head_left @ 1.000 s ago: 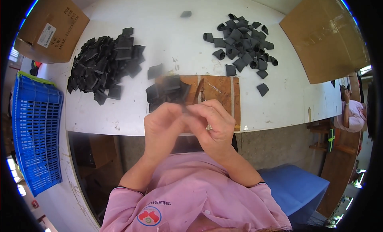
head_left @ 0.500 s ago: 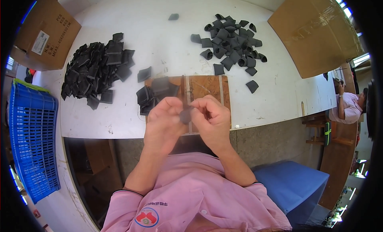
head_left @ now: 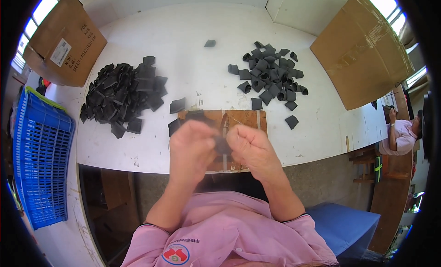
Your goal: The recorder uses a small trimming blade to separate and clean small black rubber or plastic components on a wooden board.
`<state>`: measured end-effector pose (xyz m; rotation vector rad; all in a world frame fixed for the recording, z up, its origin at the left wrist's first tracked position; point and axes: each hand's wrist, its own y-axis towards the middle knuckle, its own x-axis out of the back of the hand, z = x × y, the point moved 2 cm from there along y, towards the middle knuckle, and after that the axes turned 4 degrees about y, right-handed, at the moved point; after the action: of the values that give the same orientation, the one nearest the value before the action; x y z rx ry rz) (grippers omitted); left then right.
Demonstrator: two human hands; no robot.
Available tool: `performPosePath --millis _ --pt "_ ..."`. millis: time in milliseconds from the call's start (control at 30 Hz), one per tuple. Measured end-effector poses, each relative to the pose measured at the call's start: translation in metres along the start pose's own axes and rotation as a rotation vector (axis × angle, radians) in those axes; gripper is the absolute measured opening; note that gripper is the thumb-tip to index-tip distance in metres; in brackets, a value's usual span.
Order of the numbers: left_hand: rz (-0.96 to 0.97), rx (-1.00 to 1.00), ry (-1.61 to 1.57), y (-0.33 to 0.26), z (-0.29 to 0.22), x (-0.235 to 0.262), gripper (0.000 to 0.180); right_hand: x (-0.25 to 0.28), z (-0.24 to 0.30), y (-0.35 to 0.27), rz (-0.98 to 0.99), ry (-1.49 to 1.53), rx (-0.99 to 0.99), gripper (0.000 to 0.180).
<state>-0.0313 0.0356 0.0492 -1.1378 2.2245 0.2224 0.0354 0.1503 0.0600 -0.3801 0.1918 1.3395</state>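
Observation:
Above the brown wooden board [head_left: 248,117], my left hand [head_left: 189,150] and my right hand [head_left: 255,152] meet with their fingers curled in. Between them is a small dark fabric piece [head_left: 222,146], partly hidden by the fingers and blurred. Both hands pinch at it from either side. Several more dark pieces lie on and beside the board's left edge, mostly behind my left hand. A big heap of flat black pieces [head_left: 118,95] lies on the left of the white table. To the right is a looser pile of black tube-shaped pieces [head_left: 268,74] with open ends.
Cardboard boxes stand at the far left [head_left: 69,42] and far right [head_left: 363,51] of the white table [head_left: 183,69]. A blue plastic basket [head_left: 43,163] is on the left. Blue sheeting [head_left: 342,228] lies low on the right. Another person [head_left: 399,127] sits at the far right.
The whole view has shifted, so the table sits lower in the picture. My hands stay together at the dark piece; the right hand's fingers have curled in more.

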Motion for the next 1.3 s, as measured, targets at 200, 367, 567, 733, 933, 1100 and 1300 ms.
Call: performPosePath --millis 200,367,567,733,933,1100,1300 --pt "0.299 0.353 -0.833 0.031 -0.009 0.004 0.024 0.005 0.015 0.041 0.095 0.084 0.019 0.027" --pt "0.248 0.184 -0.418 0.025 0.005 0.011 0.018 0.01 0.003 0.034 0.071 0.073 -0.004 0.025" --pt "0.121 0.175 -0.368 0.023 -0.002 -0.003 0.012 0.008 0.012 0.036 0.094 0.002 0.041 0.023" --pt "-0.068 -0.551 0.73 0.018 -0.014 -0.007 0.033 0.012 0.008 0.031 -0.088 -0.272 0.238 0.018" --pt "0.096 -0.721 0.797 0.023 -0.023 -0.018 0.016 0.005 0.02 0.008 -0.28 -0.608 0.748 0.023" --pt "-0.075 -0.443 0.11 0.019 -0.016 -0.015 0.008 -0.011 0.022 0.008 -0.284 -0.827 0.872 0.029" --pt "-0.136 -0.383 -0.007 0.017 -0.011 -0.006 0.009 -0.011 0.025 0.015 -0.319 -0.92 0.978 0.017"
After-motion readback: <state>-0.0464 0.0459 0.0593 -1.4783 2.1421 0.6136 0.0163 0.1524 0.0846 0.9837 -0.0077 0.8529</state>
